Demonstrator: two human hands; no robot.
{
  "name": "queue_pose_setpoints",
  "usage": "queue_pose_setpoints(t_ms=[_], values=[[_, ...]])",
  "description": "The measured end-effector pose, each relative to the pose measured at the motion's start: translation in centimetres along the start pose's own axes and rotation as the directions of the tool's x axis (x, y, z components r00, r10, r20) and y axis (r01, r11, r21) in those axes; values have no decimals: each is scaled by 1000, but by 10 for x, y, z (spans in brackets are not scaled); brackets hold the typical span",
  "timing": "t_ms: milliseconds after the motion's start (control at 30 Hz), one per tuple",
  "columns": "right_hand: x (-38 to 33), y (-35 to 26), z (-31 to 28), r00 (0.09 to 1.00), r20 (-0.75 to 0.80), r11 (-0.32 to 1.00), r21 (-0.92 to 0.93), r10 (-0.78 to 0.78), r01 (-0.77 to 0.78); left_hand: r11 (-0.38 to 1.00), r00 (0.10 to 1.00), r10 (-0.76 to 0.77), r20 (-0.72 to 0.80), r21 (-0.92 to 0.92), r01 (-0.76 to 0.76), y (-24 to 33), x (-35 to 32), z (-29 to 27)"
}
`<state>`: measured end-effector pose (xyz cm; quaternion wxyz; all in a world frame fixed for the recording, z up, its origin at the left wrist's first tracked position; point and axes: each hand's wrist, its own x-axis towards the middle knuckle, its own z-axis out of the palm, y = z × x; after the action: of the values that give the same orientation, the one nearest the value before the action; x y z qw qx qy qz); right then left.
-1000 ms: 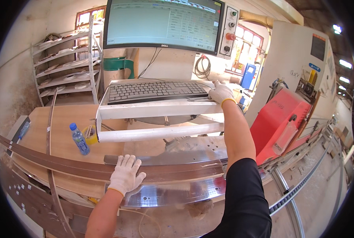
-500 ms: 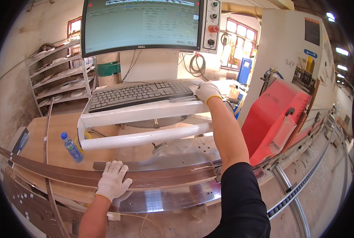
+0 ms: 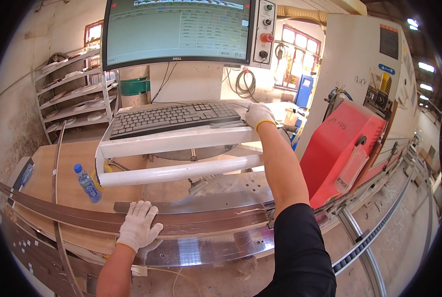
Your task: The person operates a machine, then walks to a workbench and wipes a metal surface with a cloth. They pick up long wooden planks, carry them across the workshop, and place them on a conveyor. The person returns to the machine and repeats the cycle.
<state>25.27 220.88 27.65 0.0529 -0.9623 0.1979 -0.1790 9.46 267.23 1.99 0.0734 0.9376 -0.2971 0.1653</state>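
Note:
My left hand [image 3: 140, 226], in a white knit glove, lies flat with its fingers stretched out on a long dark brown strip [image 3: 201, 223]. The strip runs along a shiny metal rail [image 3: 201, 251] toward the red machine housing. My right hand [image 3: 259, 117], gloved too with a yellow cuff, is bent over the right end of the white shelf, just beside the black keyboard [image 3: 174, 119]. Its fingers curl downward over something that the glove hides; a thin cable runs toward it. Above the keyboard, a monitor [image 3: 176, 34] shows a table-like display.
A blue-capped plastic bottle [image 3: 87, 184] stands on the wooden board [image 3: 72, 158] at left. The keyboard's white metal frame [image 3: 181, 170] juts out over the work. At right are a red housing [image 3: 337, 148] and a guide track [image 3: 374, 232]. Control knobs [image 3: 265, 37] flank the monitor.
Both hands keep their places, the left on the brown strip and the right beside the keyboard. The whole view has shifted very slightly.

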Motion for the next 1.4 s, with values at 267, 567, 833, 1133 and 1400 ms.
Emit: queue_pose_setpoints(t_ms=[267, 567, 833, 1133, 1400], values=[[7, 1, 4, 1000, -4, 999, -33, 4, -4, 1000, 999, 14, -30, -7, -14, -1, 0, 1], [12, 1, 7, 1000, 19, 999, -53, 2, -1, 999, 999, 5, -44, -37, -6, 0, -1, 0], [13, 4, 6, 999, 33, 999, -49, -2, 3, 1000, 1000, -6, -2, 3, 6, -1, -1, 1], [3, 2, 7, 994, -95, 996, 71, -47, 54, 999, 998, -1, -57, -40, -1, 1, 2, -1], [-155, -21, 33, 567, -714, 833, -41, -412, 552, 998, 995, -51, 91, 25, 49, -9, 11, 11]])
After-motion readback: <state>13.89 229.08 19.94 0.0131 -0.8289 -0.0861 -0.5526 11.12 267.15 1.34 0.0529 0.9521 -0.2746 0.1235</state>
